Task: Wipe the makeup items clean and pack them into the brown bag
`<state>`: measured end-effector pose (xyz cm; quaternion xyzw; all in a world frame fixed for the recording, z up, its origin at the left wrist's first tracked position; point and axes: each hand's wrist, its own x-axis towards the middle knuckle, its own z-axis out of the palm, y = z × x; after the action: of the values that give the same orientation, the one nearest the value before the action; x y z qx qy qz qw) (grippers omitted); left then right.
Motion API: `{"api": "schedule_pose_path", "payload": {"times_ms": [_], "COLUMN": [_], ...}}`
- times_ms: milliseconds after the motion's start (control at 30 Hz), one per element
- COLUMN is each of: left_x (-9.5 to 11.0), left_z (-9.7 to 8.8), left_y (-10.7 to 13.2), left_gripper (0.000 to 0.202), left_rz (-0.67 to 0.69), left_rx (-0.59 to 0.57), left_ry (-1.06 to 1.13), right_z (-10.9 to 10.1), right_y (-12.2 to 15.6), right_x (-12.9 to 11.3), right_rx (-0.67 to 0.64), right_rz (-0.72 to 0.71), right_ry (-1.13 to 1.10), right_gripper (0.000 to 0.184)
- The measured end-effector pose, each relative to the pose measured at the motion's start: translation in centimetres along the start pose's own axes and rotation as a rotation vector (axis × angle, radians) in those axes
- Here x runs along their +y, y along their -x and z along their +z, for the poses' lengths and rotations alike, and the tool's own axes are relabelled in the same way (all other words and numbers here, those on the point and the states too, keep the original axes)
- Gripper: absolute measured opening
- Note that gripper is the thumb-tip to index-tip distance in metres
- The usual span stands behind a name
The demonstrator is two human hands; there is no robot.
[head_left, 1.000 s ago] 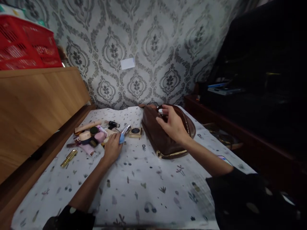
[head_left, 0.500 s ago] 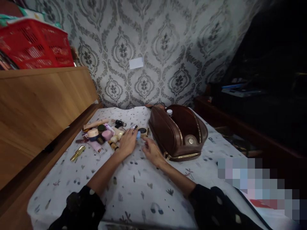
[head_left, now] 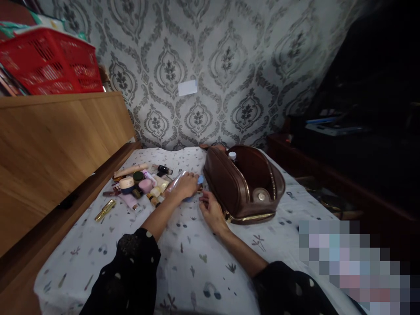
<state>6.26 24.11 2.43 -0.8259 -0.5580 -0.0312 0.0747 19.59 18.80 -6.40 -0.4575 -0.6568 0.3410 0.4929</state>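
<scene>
My left hand (head_left: pixel 187 186) is closed over a shiny, see-through pinkish item (head_left: pixel 177 180). Blue parts (head_left: pixel 201 179) show beside the fingers; its exact kind is hidden. Close by on the right, my right hand (head_left: pixel 211 211) rests low over the sheet with loosely bent fingers and nothing visible in them. To its right stands a brown leather toiletry bag (head_left: pixel 226 181), unzipped, with a white-capped bottle (head_left: pixel 232 155) inside. Left of my hands lies a pile of cosmetics, among them a pink jar (head_left: pixel 145 186), a cream jar with a dark base (head_left: pixel 127 183) and a lilac tube (head_left: pixel 130 202).
A gold tube (head_left: pixel 105 210) lies apart at the left on the patterned white sheet (head_left: pixel 131 262). A wooden cabinet (head_left: pixel 62 135) with a red basket (head_left: pixel 49 61) borders the left side. Papered wall (head_left: pixel 226 78) closes the back; dark furniture stands right.
My left hand has moved right, away from the pile, and the shiny pinkish item now shows under it. The black-and-gold compact is now covered. My right hand has shifted slightly right.
</scene>
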Motion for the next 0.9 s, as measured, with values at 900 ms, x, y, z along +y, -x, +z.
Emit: {"api": "schedule_pose_path", "payload": {"times_ms": [900], "left_x": [-15.3], "left_z": [0.8], "left_y": [-3.5], "left_gripper": [0.050], "left_rz": [-0.310], "left_rx": [-0.249], "left_ry": [-0.102], "right_z": [-0.3], "right_y": [-0.4], "right_x": [-3.5], "right_rx": [-0.104], "right_rz": [0.092], "right_ry": [0.075], "right_gripper": [0.049]}}
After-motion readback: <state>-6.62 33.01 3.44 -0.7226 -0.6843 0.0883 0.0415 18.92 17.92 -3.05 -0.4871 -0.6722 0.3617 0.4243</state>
